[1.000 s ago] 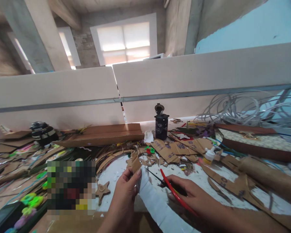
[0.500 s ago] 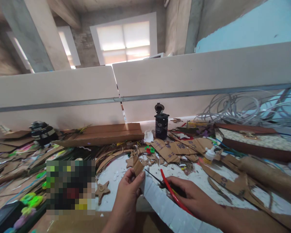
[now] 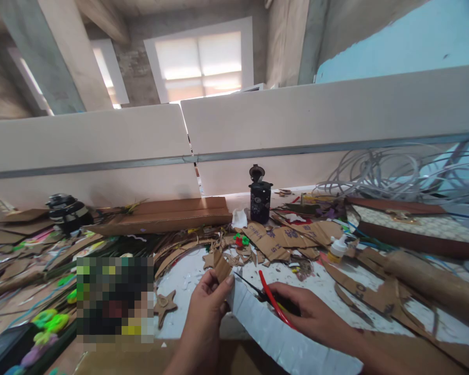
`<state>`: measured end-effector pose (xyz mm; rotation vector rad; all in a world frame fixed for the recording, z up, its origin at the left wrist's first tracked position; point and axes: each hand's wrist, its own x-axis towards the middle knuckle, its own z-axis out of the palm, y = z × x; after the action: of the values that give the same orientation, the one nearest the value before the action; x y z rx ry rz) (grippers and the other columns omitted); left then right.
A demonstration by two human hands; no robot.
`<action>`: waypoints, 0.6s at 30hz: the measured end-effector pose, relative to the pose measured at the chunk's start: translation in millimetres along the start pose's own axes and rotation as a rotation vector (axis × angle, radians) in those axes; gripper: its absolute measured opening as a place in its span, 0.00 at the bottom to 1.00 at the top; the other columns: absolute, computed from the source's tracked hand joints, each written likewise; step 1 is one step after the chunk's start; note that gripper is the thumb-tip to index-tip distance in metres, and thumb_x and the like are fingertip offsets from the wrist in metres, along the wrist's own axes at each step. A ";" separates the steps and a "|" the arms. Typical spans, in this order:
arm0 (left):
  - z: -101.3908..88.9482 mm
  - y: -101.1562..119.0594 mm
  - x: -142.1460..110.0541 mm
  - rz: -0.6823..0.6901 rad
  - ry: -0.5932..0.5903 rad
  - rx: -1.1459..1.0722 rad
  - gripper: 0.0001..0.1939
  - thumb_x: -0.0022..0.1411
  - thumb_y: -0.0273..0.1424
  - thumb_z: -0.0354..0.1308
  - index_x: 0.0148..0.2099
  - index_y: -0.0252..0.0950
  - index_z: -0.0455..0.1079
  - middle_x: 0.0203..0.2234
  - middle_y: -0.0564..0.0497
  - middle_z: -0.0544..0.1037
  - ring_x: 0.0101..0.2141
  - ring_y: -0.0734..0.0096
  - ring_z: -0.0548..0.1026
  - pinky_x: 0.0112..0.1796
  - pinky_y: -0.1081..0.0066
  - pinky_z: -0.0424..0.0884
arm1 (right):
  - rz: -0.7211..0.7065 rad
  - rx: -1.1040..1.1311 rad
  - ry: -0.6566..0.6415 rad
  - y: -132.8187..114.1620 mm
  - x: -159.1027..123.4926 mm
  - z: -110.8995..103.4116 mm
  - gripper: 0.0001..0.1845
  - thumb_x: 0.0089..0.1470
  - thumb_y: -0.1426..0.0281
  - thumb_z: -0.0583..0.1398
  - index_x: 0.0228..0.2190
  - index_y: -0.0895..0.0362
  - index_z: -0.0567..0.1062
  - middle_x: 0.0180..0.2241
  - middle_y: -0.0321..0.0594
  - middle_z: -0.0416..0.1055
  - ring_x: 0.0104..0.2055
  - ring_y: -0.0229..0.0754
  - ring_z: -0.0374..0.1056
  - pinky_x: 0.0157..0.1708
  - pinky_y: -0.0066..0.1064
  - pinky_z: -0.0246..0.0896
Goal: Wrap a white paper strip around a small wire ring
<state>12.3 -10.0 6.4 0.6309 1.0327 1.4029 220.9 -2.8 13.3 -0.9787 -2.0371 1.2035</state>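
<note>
Scraps and a black tumbler (image 3: 260, 203) lie beyond. Left hand (image 3: 211, 297) pinches the pale strip (image 3: 273, 330); right hand (image 3: 300, 307) clasps red-handled scissors (image 3: 275, 299).

The star (image 3: 165, 308) looks like matt brown cardboard, while the curved white strip (image 3: 285, 333) has a creased, faintly glossy surface

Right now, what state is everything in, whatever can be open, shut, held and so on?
Black patterned cup: upright, lid flipped open.
Red-handled scissors: in the right hand; blade opening unclear.
Curved white strip: creased, in the left hand.
Brown-and-cream handbag: flap down.
Brown cardboard star: lying flat.
</note>
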 end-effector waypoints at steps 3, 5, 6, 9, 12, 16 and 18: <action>-1.0 -0.9 1.5 -0.008 -0.010 -0.002 0.21 0.41 0.32 0.77 0.38 0.35 0.75 0.31 0.49 0.82 0.26 0.70 0.78 0.27 0.74 0.73 | 0.007 -0.005 0.004 0.6 0.1 0.2 0.20 0.58 0.55 0.58 0.44 0.55 0.78 0.44 0.45 0.79 0.47 0.55 0.72 0.47 0.37 0.65; -1.7 -1.3 2.4 -0.010 -0.022 -0.008 0.21 0.41 0.31 0.77 0.38 0.35 0.75 0.30 0.50 0.82 0.26 0.71 0.77 0.27 0.74 0.73 | 0.013 -0.013 0.009 0.9 0.1 0.3 0.20 0.58 0.55 0.58 0.43 0.55 0.78 0.43 0.46 0.79 0.47 0.55 0.72 0.47 0.37 0.65; -2.0 -1.5 2.8 -0.007 -0.027 -0.013 0.21 0.42 0.31 0.77 0.38 0.35 0.75 0.30 0.50 0.82 0.26 0.71 0.77 0.27 0.74 0.73 | 0.016 -0.014 0.012 0.8 0.1 0.3 0.20 0.58 0.55 0.58 0.43 0.56 0.78 0.43 0.46 0.79 0.47 0.55 0.72 0.47 0.37 0.65; -2.4 -1.7 3.4 -0.011 -0.034 -0.025 0.22 0.40 0.32 0.78 0.38 0.35 0.75 0.29 0.50 0.82 0.26 0.71 0.77 0.27 0.74 0.73 | 0.016 0.012 0.002 0.2 -0.1 0.6 0.20 0.59 0.56 0.58 0.44 0.56 0.78 0.44 0.45 0.79 0.47 0.54 0.72 0.47 0.37 0.65; -1.7 -2.1 2.7 -0.014 -0.032 -0.025 0.22 0.39 0.32 0.78 0.37 0.34 0.75 0.29 0.50 0.82 0.26 0.70 0.77 0.27 0.74 0.73 | 0.014 0.050 0.002 -0.4 -0.9 1.3 0.20 0.60 0.56 0.58 0.46 0.55 0.78 0.45 0.44 0.78 0.48 0.52 0.72 0.48 0.36 0.64; 0.8 -3.7 -0.1 -0.016 -0.030 -0.026 0.22 0.39 0.33 0.78 0.36 0.35 0.74 0.30 0.49 0.82 0.26 0.69 0.77 0.26 0.73 0.73 | 0.008 0.106 0.006 -0.7 -2.9 2.8 0.20 0.61 0.56 0.59 0.48 0.55 0.78 0.44 0.43 0.78 0.46 0.51 0.71 0.49 0.36 0.63; 2.1 -4.4 -1.4 -0.018 -0.022 -0.020 0.22 0.39 0.32 0.78 0.36 0.35 0.73 0.29 0.49 0.82 0.27 0.69 0.77 0.26 0.74 0.73 | 0.004 0.139 0.004 -0.2 -3.7 3.7 0.21 0.61 0.55 0.58 0.48 0.55 0.78 0.43 0.43 0.77 0.46 0.51 0.70 0.49 0.36 0.64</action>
<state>16.4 -11.5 3.9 0.6197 1.0029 1.3863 220.1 -7.7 11.5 -0.9185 -1.9207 1.3248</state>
